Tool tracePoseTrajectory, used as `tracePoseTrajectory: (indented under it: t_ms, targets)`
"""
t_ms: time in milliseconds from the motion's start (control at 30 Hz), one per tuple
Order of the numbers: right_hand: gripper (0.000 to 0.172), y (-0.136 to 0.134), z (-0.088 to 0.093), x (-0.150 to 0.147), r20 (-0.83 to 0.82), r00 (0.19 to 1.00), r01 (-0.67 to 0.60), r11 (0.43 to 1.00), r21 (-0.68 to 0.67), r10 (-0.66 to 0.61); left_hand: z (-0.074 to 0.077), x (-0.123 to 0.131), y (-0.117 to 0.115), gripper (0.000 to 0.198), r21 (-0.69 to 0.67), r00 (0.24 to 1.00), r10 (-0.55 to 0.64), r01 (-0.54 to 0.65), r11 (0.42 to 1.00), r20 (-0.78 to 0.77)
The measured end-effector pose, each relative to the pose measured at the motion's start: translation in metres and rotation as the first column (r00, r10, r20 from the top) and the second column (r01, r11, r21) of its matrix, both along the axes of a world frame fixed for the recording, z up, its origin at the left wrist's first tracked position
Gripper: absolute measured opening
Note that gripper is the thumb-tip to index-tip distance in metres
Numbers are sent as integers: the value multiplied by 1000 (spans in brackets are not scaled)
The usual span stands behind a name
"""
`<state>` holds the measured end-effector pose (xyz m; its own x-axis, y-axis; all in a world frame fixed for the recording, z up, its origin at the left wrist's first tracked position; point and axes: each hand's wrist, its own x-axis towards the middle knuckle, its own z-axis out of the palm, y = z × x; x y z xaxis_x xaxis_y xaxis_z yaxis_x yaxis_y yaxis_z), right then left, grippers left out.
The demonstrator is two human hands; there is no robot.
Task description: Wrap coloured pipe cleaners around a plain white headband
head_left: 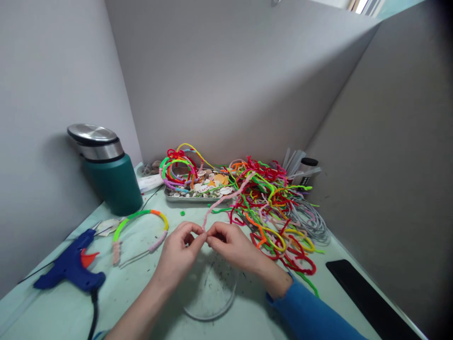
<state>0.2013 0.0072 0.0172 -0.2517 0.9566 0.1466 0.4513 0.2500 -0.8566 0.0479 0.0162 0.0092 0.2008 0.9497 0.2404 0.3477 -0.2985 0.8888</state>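
A fuzzy pale pink pipe cleaner point(224, 198) rises from between my fingertips and leans back to the right. My left hand point(182, 245) pinches its lower end between thumb and forefinger. Fingertip to fingertip with it, my right hand point(228, 243) is closed in a pinch at the same spot. Below both hands hangs or lies a grey wire hoop point(212, 317); its upper part is hidden by my hands. Left of them, a partly wrapped hoop point(136, 215) in green, orange, yellow and pink rests on the table, bare wire showing at its end.
A blue glue gun point(72, 267) and a teal bottle point(113, 182) are on the left. Behind stands a metal tray point(189, 198) of shells and buttons with wrapped rings on it. To the right are tangled pipe cleaners point(265, 189), grey wire coils point(313, 222) and a black phone-like slab point(371, 297).
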Motion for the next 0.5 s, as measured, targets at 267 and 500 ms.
tracePoseTrajectory:
  t_ms: [267, 500]
  targets:
    - [11, 2, -5, 1, -41, 998, 38, 996, -75, -41, 3, 2, -2, 13, 61, 983, 77, -68, 996, -164]
    - [12, 3, 0, 3, -70, 997, 28, 995, -98, -34, 3, 2, -3, 12, 138, 998, 16, -7, 990, -62]
